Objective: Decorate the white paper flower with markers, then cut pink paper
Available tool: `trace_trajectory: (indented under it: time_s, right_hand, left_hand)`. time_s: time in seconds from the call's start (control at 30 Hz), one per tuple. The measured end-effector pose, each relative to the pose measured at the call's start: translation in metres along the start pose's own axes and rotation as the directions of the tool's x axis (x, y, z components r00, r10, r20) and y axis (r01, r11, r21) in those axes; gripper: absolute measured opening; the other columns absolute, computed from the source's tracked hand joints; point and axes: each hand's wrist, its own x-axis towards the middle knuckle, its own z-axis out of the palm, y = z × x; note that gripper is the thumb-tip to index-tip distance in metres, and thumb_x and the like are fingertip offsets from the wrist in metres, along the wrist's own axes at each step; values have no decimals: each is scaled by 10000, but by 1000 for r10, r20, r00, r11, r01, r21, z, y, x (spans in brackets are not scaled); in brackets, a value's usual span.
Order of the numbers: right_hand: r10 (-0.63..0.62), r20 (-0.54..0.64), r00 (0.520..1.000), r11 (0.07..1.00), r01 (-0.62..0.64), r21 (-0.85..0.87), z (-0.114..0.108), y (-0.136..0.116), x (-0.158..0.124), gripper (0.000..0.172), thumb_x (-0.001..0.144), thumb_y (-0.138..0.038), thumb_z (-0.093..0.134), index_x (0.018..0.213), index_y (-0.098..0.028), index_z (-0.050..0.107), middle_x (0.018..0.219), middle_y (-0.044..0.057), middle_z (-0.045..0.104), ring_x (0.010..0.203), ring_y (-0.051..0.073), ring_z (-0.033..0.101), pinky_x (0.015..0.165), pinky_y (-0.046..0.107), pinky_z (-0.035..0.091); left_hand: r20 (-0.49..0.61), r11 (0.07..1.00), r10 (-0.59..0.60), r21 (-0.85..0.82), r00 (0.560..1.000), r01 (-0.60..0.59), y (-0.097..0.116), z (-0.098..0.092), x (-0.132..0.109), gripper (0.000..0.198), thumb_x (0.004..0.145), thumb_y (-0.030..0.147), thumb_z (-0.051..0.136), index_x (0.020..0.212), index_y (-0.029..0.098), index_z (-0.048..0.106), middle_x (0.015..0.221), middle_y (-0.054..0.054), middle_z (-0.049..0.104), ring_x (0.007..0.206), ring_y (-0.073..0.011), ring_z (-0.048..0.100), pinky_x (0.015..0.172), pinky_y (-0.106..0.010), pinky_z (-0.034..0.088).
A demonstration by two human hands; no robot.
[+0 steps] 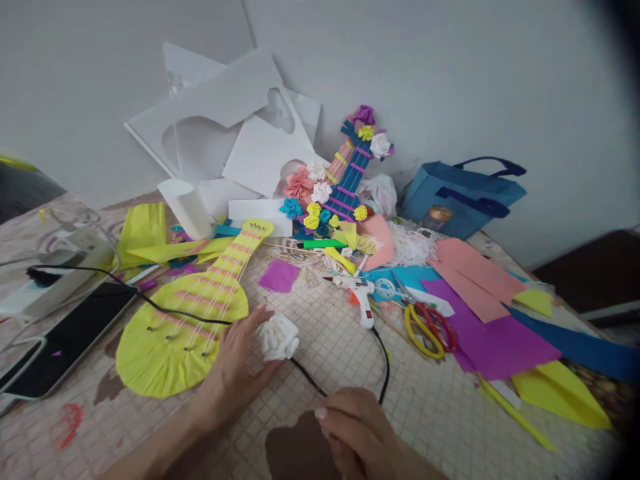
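Note:
My left hand (241,357) curves round a white crepe-paper flower (279,337), the thumb beneath it and the fingers along its left side. Just left of that hand lies a yellow paper guitar (193,320) with pink strips and white strings. Lower down, my right hand (357,423) has its fingers curled together, and whatever they may pinch is hidden. A black cord (309,377) runs behind the flower and close to the right fingertips. Beyond the hands a white glue gun (361,293) rests on the tiled-pattern tabletop (320,313).
Scissors (425,333) with yellow and red handles lie among coloured paper sheets (495,340) on the right. At the back stand a blue guitar (350,180) with paper flowers, white board offcuts (225,100) and a blue bag (460,200). A phone (75,340) and power strip (55,273) lie left.

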Motion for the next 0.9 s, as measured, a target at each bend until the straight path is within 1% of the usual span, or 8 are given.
trace_trajectory:
  time_s: [0.23, 0.37, 0.4, 0.47, 0.53, 0.57, 0.73, 0.9]
  right_hand:
    - [189, -23, 982, 982, -188, 22, 8, 2, -1, 263, 871, -98, 464, 1100, -187, 556, 840, 56, 711, 761, 152, 675, 689, 254, 533]
    - [282, -70, 957, 959, -282, 18, 1, 29, 0, 180, 874, -117, 450, 975, -213, 564, 717, 6, 649, 603, 117, 597, 560, 220, 469]
    - [372, -122, 920, 925, -379, -35, -3, 41, 1, 153, 883, -134, 446, 944, -214, 562, 705, 4, 628, 580, 120, 570, 543, 227, 452]
    - [556, -265, 788, 776, -606, -175, -13, 69, 0, 96, 881, -218, 486, 937, -200, 562, 770, 26, 623, 588, 134, 536, 574, 260, 447]
    - [665, -261, 700, 626, -713, -316, -20, 97, -1, 172, 845, -351, 549, 886, -184, 557, 788, 46, 611, 619, 160, 521, 637, 306, 436]
    - [716, -203, 668, 578, -730, -366, -22, 109, -2, 211, 837, -398, 548, 832, -187, 546, 758, 46, 603, 654, 179, 531, 661, 317, 426]
    - [762, -144, 631, 541, -744, -392, -21, 132, -1, 229, 756, -346, 588, 618, -222, 455, 581, 21, 519, 678, 225, 534, 654, 321, 385]
    - [795, -66, 603, 561, -773, -297, -29, 125, 7, 145, 786, -318, 533, 707, -198, 514, 638, 33, 596, 616, 199, 568, 606, 305, 419]
  left_hand:
    - [-118, 991, 63, 123, 991, -49, -11, -11, 9, 702, 804, 243, 664, 1398, 163, 298, 1175, -144, 618, 1087, -293, 579, 911, -438, 459]
    - [-108, 992, 61, 118, 992, -49, -9, -14, 8, 686, 800, 266, 663, 1387, 180, 318, 1179, -140, 614, 1072, -304, 580, 904, -455, 462]
    - [-94, 993, 62, 109, 994, -52, -7, -15, 8, 679, 802, 265, 659, 1385, 191, 319, 1181, -137, 614, 1064, -299, 583, 895, -450, 466]
    - [-70, 995, 60, 85, 996, -54, -3, -15, 6, 675, 806, 244, 650, 1387, 209, 309, 1186, -136, 613, 1060, -290, 583, 886, -441, 468]
    - [-68, 996, 63, 64, 996, -59, 0, -15, 4, 682, 802, 221, 648, 1389, 217, 302, 1195, -139, 608, 1072, -286, 575, 897, -441, 460]
    - [-68, 997, 65, 55, 996, -61, 1, -15, 3, 688, 798, 216, 650, 1390, 218, 299, 1202, -140, 603, 1081, -287, 570, 907, -445, 453]
    - [-47, 998, 60, -10, 997, -60, 6, -13, -1, 659, 805, 212, 630, 1381, 216, 310, 1223, -138, 586, 1123, -289, 548, 932, -450, 437]
    - [15, 995, 62, -80, 998, -61, 14, -14, -6, 660, 816, 219, 601, 1393, 204, 283, 1255, -147, 573, 1168, -298, 528, 952, -472, 426]
